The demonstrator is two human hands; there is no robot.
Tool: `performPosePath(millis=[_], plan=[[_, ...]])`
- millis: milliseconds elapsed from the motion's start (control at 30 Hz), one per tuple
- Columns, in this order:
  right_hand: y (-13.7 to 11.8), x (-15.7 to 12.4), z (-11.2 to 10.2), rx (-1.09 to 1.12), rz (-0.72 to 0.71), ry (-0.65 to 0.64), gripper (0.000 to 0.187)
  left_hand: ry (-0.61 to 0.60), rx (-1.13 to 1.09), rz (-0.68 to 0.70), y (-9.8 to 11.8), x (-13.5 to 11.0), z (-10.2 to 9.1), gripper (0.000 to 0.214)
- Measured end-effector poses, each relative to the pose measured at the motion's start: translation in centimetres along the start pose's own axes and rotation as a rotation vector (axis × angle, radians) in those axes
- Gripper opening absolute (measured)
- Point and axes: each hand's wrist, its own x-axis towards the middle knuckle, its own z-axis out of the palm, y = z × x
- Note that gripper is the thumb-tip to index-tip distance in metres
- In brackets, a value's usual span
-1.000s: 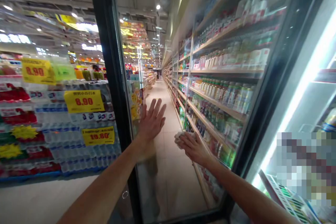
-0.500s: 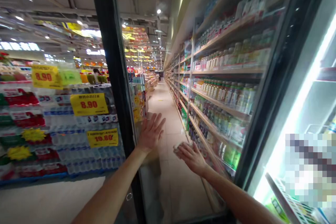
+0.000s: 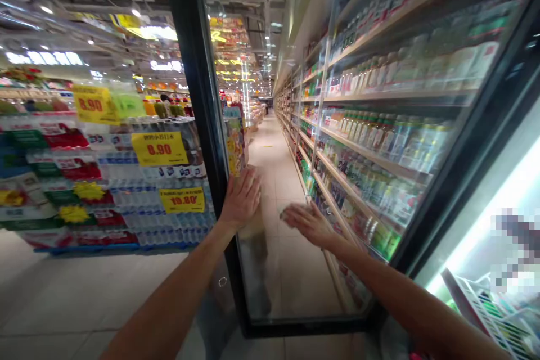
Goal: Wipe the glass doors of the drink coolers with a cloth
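A glass door with a black frame (image 3: 205, 107) stands swung open in front of me. My left hand (image 3: 241, 198) lies flat against the pane beside the left upright of the frame, its fingers stretched upward and nothing in them. Farther right, my right hand (image 3: 310, 224) is spread flat at the glass with fingers pointing left. Under its fingertips shows the edge of a small greyish cloth (image 3: 284, 214), mostly hidden by the hand and blurred.
Right of the door is a lit cooler with a white wire rack (image 3: 493, 315). Through the glass I see shelves of bottles (image 3: 371, 135) along an aisle floor (image 3: 274, 180). Stacked drink packs (image 3: 147, 202) with yellow price signs (image 3: 159, 149) stand at the left.
My view has shifted, so the door's lower frame edge now shows. My right hand has moved slightly up with the cloth. My left hand stays at the frame, its fingers closer together.
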Motion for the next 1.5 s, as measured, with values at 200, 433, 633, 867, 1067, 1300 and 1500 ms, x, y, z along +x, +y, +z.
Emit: performPosePath(millis=[200,433,633,867,1067,1300,1500], plan=[[1.7,2.4,1.3,-0.01,0.162,0.031,0.043,-0.038,0.01,-0.002,-0.7,0.4,1.5,0.054],[0.2,0.8,3.3,0.07,-0.047,0.022,0.041,0.018,-0.021,-0.029,-1.1,0.4,3.6,0.062],[1.2,-1.0,3.6,-0.035,0.234,0.003,0.042,0.033,-0.069,-0.081,-0.8,0.5,5.2,0.066],[4.7,-3.9,1.9,-0.192,0.394,0.031,0.04,-0.025,-0.077,-0.052,-0.4,-1.8,5.4,0.066],[2.3,-5.5,2.3,-0.244,0.499,0.04,0.038,-0.068,-0.063,-0.078,0.6,-2.7,4.9,0.067],[0.7,-6.9,2.6,-0.204,0.576,0.061,0.04,-0.044,0.007,-0.107,2.0,-2.9,4.2,0.078],[2.1,-6.5,2.7,-0.252,0.824,0.165,0.049,-0.036,0.002,-0.139,3.0,-3.1,3.4,0.077]])
